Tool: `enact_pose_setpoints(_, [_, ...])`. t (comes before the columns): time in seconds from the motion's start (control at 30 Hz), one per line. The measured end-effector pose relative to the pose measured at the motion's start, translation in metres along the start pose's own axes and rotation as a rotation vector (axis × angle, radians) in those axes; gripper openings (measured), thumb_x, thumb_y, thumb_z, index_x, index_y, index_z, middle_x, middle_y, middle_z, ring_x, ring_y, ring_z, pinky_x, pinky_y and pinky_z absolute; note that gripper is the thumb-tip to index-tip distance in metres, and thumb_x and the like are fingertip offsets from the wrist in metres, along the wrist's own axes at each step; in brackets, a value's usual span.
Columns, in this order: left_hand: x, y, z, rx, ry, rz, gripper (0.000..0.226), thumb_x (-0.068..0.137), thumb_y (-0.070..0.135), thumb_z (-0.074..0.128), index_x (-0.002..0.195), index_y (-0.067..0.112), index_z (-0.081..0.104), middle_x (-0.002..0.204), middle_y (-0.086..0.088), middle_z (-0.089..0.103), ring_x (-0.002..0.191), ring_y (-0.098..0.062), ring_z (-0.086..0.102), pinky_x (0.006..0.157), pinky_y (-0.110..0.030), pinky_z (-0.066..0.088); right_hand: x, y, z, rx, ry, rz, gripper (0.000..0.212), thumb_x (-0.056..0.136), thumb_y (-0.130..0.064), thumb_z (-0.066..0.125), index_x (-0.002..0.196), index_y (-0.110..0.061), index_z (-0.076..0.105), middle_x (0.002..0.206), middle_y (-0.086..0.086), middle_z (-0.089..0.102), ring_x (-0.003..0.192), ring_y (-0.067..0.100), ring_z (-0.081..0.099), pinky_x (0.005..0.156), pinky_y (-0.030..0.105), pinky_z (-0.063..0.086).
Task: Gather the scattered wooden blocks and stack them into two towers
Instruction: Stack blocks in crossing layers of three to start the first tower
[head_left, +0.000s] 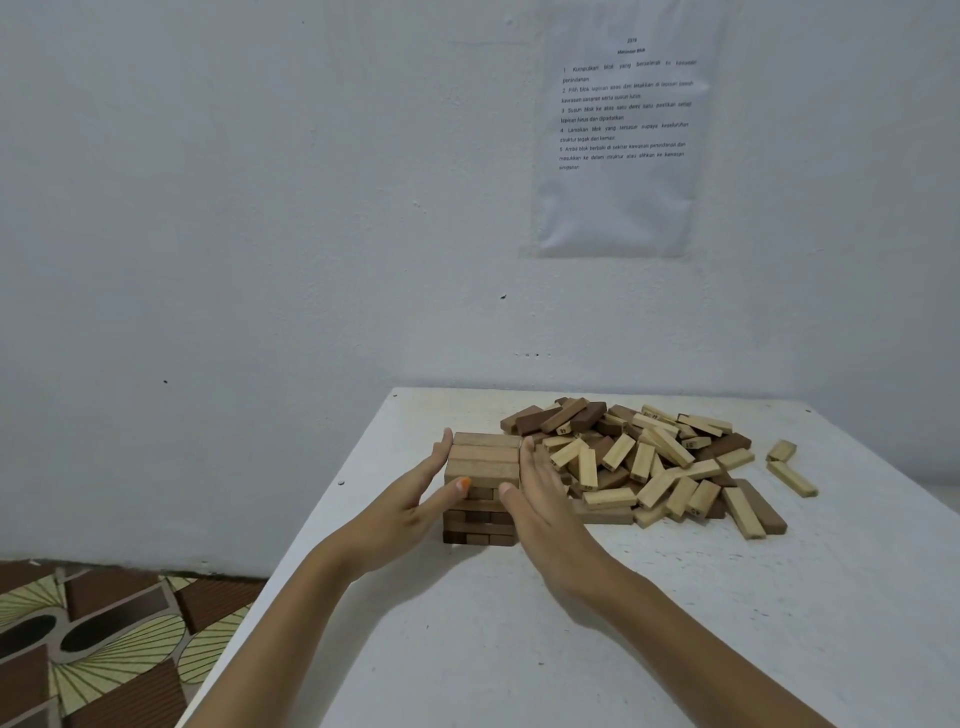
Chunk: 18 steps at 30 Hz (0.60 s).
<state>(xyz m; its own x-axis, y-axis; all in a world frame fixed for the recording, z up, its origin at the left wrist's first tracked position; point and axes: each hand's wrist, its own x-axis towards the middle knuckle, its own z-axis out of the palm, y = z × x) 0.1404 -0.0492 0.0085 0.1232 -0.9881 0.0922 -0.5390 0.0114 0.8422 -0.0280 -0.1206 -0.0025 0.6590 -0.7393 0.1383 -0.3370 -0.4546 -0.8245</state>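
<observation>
A white table (467, 649) stood against a pale wall. Both hands, left (415, 499) and right (540, 499), pressed flat-fingered against one short tower (483, 483); most blocks lay in a pile (654, 462) beside it, the second tower unbegun.

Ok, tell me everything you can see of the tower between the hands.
The tower is an upright stack of wooden blocks, layers laid crosswise: three light brown blocks on top, darker ones below. It stands on the table near its left edge, beside the loose pile. The left hand and right hand press flat against its opposite sides, thumbs on its front.
</observation>
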Motion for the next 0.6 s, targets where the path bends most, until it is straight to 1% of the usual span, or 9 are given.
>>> enact_pose_setpoints(0.07, [0.0,-0.001,0.0,0.0,0.002,-0.007,0.059,0.1,0.034,0.036,0.152,0.03,0.007,0.155,0.018,0.015,0.142,0.003,0.014,0.113,-0.014,0.013,0.0,-0.002,0.001,0.001,0.0,0.005,0.062,0.106,-0.032,0.026,0.153,-0.019,-0.011,0.16,-0.012,-0.015,0.136,-0.008,-0.018,0.107,0.017,-0.009])
enact_pose_setpoints(0.2, [-0.001,-0.001,0.001,-0.014,0.021,-0.02,0.052,0.103,0.031,0.027,0.151,0.028,0.008,0.154,0.019,0.011,0.14,0.007,0.011,0.094,0.009,0.012,-0.001,-0.006,0.001,-0.001,-0.014,0.025,0.061,0.106,-0.031,0.025,0.153,-0.019,-0.012,0.16,-0.011,-0.013,0.127,-0.013,-0.014,0.104,0.015,-0.008])
enact_pose_setpoints(0.27, [-0.002,0.0,0.002,-0.04,0.016,-0.024,0.052,0.102,0.033,0.023,0.151,0.027,0.008,0.153,0.021,0.011,0.139,0.008,0.011,0.09,0.012,0.012,-0.001,-0.008,0.001,-0.002,-0.015,0.031,0.061,0.106,-0.032,0.024,0.153,-0.02,-0.013,0.16,-0.01,-0.012,0.125,-0.013,-0.013,0.103,0.015,-0.007])
enact_pose_setpoints(0.33, [-0.002,0.0,0.002,-0.064,0.01,-0.027,0.053,0.101,0.036,0.02,0.151,0.027,0.007,0.152,0.02,0.013,0.14,0.005,0.013,0.094,0.01,0.012,-0.002,-0.01,0.002,0.006,-0.014,0.03,0.06,0.106,-0.032,0.023,0.152,-0.021,-0.014,0.16,-0.01,-0.011,0.124,-0.013,-0.013,0.103,0.016,-0.005])
enact_pose_setpoints(0.37, [-0.002,-0.001,0.002,-0.071,0.009,-0.025,0.054,0.1,0.038,0.019,0.151,0.027,0.007,0.153,0.019,0.014,0.141,0.004,0.014,0.1,0.005,0.012,-0.003,-0.01,0.002,0.012,-0.013,0.03,0.06,0.106,-0.031,0.023,0.152,-0.022,-0.014,0.16,-0.01,-0.011,0.123,-0.013,-0.013,0.103,0.016,-0.004])
enact_pose_setpoints(0.43, [0.0,-0.004,0.001,-0.079,0.017,-0.026,0.054,0.099,0.041,0.017,0.151,0.028,0.008,0.155,0.018,0.014,0.143,0.003,0.014,0.112,-0.009,0.01,-0.003,-0.01,0.003,0.019,-0.012,0.03,0.06,0.106,-0.031,0.024,0.152,-0.022,-0.014,0.16,-0.01,-0.012,0.123,-0.013,-0.013,0.103,0.016,-0.004])
enact_pose_setpoints(0.47, [0.001,-0.005,0.001,-0.079,0.023,-0.033,0.053,0.101,0.039,0.017,0.152,0.028,0.009,0.156,0.018,0.014,0.143,0.003,0.015,0.114,-0.014,0.01,-0.003,-0.011,0.003,0.025,-0.014,0.032,0.06,0.106,-0.032,0.023,0.152,-0.022,-0.014,0.16,-0.01,-0.012,0.123,-0.013,-0.013,0.103,0.016,-0.004])
enact_pose_setpoints(0.53, [0.001,-0.006,0.001,-0.081,0.031,-0.047,0.049,0.103,0.033,0.016,0.151,0.028,0.01,0.155,0.019,0.014,0.143,0.002,0.015,0.114,-0.015,0.01,-0.003,-0.011,0.002,0.046,-0.014,0.035,0.06,0.106,-0.031,0.024,0.152,-0.023,-0.014,0.16,-0.012,-0.011,0.124,-0.013,-0.013,0.104,0.017,-0.004])
enact_pose_setpoints(0.6, [0.0,-0.004,0.002,-0.093,0.036,-0.059,0.048,0.104,0.033,0.015,0.151,0.029,0.01,0.155,0.02,0.013,0.143,0.002,0.015,0.113,-0.013,0.01,-0.004,-0.011,0.003,0.084,-0.006,0.037,0.06,0.106,-0.031,0.025,0.153,-0.024,-0.013,0.156,-0.016,-0.004,0.124,-0.013,-0.01,0.104,0.017,-0.002])
